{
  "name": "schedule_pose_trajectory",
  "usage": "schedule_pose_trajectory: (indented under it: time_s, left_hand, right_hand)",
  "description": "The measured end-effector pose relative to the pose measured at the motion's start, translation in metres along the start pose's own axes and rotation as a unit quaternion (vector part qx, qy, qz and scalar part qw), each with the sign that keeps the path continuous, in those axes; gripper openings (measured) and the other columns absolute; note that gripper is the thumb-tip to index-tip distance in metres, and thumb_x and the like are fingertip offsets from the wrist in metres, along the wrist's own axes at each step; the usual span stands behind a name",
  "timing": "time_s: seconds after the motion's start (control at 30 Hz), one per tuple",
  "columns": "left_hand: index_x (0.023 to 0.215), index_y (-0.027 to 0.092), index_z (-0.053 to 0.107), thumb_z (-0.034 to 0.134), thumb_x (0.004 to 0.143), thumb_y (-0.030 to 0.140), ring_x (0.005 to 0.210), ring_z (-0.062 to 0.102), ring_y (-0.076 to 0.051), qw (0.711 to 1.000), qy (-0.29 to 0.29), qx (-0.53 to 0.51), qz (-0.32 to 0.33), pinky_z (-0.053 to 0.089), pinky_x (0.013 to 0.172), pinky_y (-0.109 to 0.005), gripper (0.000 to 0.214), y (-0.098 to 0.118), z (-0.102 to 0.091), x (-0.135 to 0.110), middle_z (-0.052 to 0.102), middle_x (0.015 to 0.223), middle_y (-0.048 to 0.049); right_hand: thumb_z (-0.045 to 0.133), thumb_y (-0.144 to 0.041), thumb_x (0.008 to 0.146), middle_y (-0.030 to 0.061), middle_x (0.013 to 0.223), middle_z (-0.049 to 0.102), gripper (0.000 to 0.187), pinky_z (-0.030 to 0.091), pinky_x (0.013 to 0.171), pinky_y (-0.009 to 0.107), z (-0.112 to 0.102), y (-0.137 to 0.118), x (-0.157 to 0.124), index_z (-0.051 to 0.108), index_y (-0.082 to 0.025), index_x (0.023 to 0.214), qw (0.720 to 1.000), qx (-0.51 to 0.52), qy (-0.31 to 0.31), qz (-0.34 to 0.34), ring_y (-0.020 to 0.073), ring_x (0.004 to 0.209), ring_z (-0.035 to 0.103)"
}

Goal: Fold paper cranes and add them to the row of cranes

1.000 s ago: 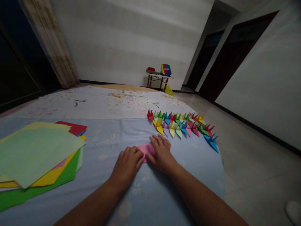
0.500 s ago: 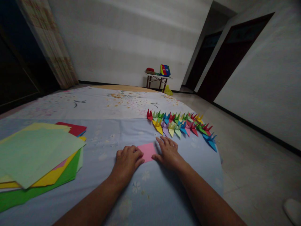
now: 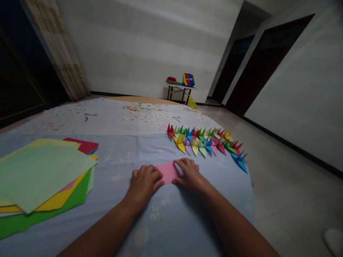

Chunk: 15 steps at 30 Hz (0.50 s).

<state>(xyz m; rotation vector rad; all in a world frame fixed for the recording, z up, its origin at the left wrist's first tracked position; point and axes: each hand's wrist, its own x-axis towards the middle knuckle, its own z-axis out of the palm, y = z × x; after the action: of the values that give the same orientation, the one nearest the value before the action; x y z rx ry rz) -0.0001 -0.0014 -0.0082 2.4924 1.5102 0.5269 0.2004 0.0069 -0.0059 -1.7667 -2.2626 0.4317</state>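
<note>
A small pink piece of paper (image 3: pixel 168 172) lies on the blue flowered tablecloth in front of me. My left hand (image 3: pixel 146 180) holds its left edge, with curled fingers and the thumb close to the lower corner. At the right edge is my right hand (image 3: pixel 188 175), its index finger on the upper corner and its thumb on the lower one. Beyond my right hand stand rows of folded paper cranes (image 3: pixel 203 141) in many colours. Whatever lies under my left fingers is hidden.
A stack of coloured paper sheets (image 3: pixel 50 171) spreads over the left of the round table. A blue paper crane (image 3: pixel 240 162) sits near the table's right edge. Farther off, a small stand (image 3: pixel 181 87) bears a multicoloured box (image 3: pixel 188 80).
My right hand's fingers have come down and inward, from spread above the paper's right side onto its right edge. The left hand has stayed nearly in place.
</note>
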Motion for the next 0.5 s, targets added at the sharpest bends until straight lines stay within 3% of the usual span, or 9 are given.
schedule_pose_trajectory:
  time_s: [0.1,0.2,0.33,0.5]
  left_hand:
    - [0.096,0.03,0.063,0.06,0.079,0.035,0.098,0.049,-0.022,1.0,-0.005,-0.018,0.004,0.029,0.08,-0.037,0.018,-0.006,0.0,0.001,0.059,0.103,-0.0006]
    - [0.097,0.032,0.063,0.06,0.078,0.036,0.101,0.048,-0.022,0.999,-0.016,-0.034,0.009,0.03,0.081,-0.037,0.019,-0.013,0.001,0.002,0.058,0.105,-0.0002]
    - [0.099,0.032,0.062,0.059,0.078,0.039,0.102,0.047,-0.022,0.998,-0.029,-0.053,0.004,0.031,0.083,-0.037,0.023,-0.017,0.003,0.002,0.057,0.106,-0.0002]
    - [0.129,0.02,0.039,0.048,0.082,0.046,0.104,0.046,-0.023,0.995,0.045,-0.048,-0.079,0.031,0.088,-0.04,0.054,-0.012,0.006,0.0,0.057,0.11,-0.007]
  right_hand:
    - [0.069,-0.033,0.065,0.0094,0.126,0.043,0.068,0.03,0.09,0.046,-0.011,0.016,-0.001,0.042,-0.029,0.128,0.999,0.02,-0.015,0.02,0.0285,0.115,0.035]
    - [0.065,-0.026,0.071,0.0081,0.117,0.05,0.056,0.033,0.089,0.039,-0.017,0.025,0.0,0.047,-0.025,0.124,0.996,0.085,-0.012,-0.013,0.0227,0.108,0.042]
    - [0.06,-0.036,0.076,0.0056,0.096,0.058,0.042,0.037,0.081,0.033,-0.014,0.017,0.003,0.055,-0.02,0.114,0.99,0.136,0.019,-0.024,0.0182,0.09,0.05]
    - [0.068,-0.038,0.068,0.0027,0.089,0.061,0.049,0.034,0.08,0.034,-0.007,0.006,0.006,0.056,-0.022,0.113,0.993,0.118,0.009,-0.022,0.0192,0.086,0.05]
